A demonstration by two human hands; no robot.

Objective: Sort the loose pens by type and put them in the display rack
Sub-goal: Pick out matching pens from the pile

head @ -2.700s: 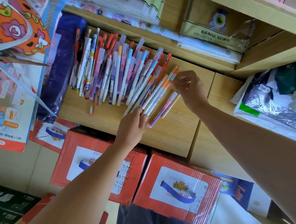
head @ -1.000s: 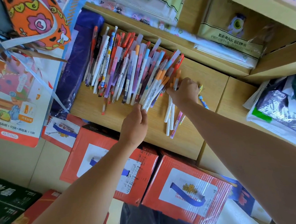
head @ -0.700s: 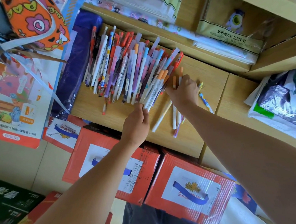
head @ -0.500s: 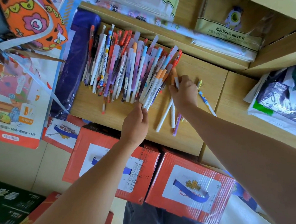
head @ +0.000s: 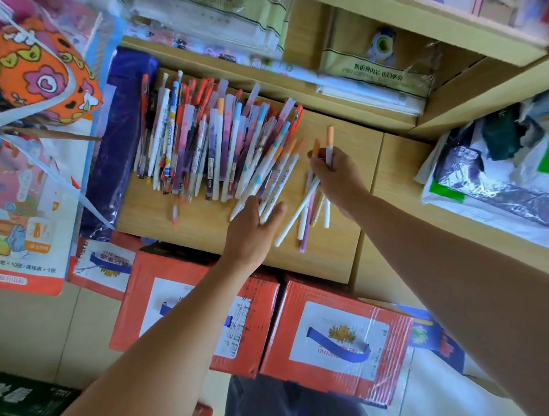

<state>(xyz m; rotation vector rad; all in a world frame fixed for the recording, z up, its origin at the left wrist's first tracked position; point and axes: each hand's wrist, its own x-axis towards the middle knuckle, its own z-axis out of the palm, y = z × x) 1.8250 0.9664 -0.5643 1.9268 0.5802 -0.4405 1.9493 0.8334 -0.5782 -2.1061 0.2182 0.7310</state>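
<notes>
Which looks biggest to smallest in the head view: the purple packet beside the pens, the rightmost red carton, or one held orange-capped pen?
1. Red carton, though it is nearest the camera.
2. Purple packet.
3. Orange-capped pen, held in the right hand.

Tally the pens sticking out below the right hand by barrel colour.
White pens: 3
Purple pen: 1
Pinkish pen: 1
Total: 5 pens, as far as they show, bunched in the right hand.

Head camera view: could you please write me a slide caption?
Right hand grips orange-capped pens while left hand touches the loose pen pile on a wooden shelf.
</notes>
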